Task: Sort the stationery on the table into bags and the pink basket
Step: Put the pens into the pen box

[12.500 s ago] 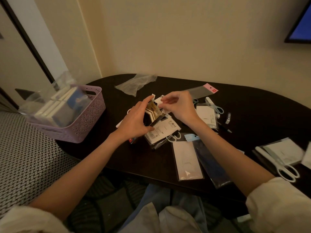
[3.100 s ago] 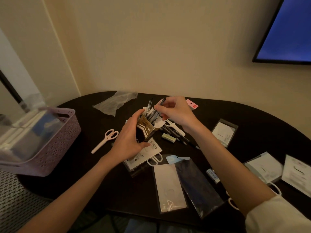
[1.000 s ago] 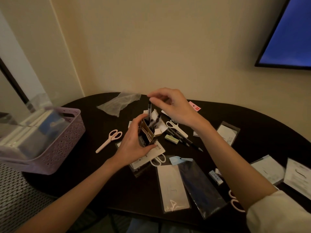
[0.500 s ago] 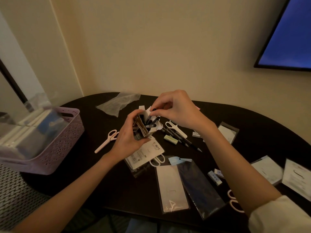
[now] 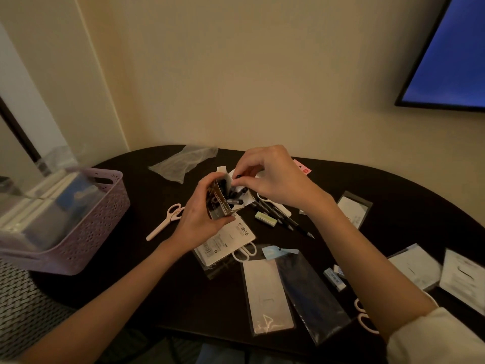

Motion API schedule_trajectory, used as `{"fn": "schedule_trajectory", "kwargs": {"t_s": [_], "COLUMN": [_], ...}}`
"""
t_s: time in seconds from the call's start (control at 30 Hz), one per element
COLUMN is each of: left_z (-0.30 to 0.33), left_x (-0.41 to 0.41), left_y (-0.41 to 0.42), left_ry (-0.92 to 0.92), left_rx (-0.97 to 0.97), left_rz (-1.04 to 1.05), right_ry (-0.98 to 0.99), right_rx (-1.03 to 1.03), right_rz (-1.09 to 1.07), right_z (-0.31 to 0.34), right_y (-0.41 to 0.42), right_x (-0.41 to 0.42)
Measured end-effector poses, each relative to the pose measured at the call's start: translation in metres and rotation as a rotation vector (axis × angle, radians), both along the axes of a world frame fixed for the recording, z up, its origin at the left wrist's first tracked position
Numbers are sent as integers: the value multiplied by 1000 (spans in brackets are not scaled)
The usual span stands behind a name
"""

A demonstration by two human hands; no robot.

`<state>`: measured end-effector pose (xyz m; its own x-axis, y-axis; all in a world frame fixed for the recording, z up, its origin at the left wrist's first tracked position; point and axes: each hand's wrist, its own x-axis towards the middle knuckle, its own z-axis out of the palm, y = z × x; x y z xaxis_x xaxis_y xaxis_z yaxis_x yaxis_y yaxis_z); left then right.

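- A person sits at a dark oval table (image 5: pixel 393 195), seen from a head camera looking down at two bare hands raised above its middle.
- The left hand (image 5: pixel 199 219) is wrapped around a small brown and gold pen box (image 5: pixel 219 203), holding it upright and tilted, with its open top facing the other hand.
- Dark pens (image 5: pixel 233 197) stick out of the box's open top.
- The right hand (image 5: pixel 275 179) is pinched with thumb and fingertips on the box's white flap (image 5: pixel 233 179) at the opening; whether it also grips a pen cannot be told.
- More loose pens (image 5: pixel 283 219) lie on the table just beyond the hands, with a small pale green eraser (image 5: pixel 266 219) beside them.
- White scissors (image 5: pixel 275 206) lie partly hidden under the right hand.
- Pink scissors (image 5: pixel 166 224) lie to the left of the hands, apart from the rest.
- A white packet of scissors (image 5: pixel 225 243) rests on the table right below the left hand.
- Two long clear bags lie near the front edge: one with a white card (image 5: pixel 265 295), one dark bag (image 5: pixel 309 292) topped by a blue tag.
- A crumpled clear bag (image 5: pixel 183 161) lies at the far side.
- The pink basket (image 5: pixel 86 227) stands at the table's left edge, holding clear-wrapped packs.
- Flat packets (image 5: pixel 414 266) lie at the right.
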<state>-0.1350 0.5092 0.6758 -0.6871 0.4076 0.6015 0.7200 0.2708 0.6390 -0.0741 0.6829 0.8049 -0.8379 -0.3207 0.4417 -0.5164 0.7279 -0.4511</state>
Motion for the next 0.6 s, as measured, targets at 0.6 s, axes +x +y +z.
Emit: {"fn": "schedule_trajectory", "kwargs": {"t_s": [0.6], "left_z": [11], "left_x": [-27], "left_y": [-11], "left_ry": [299], "left_rx": [-114], "left_rz": [90], "right_ry": [283], "right_rx": [-281], "right_rz": [4], "right_z": [-13], "right_y": [-1], "right_x": [-6]}}
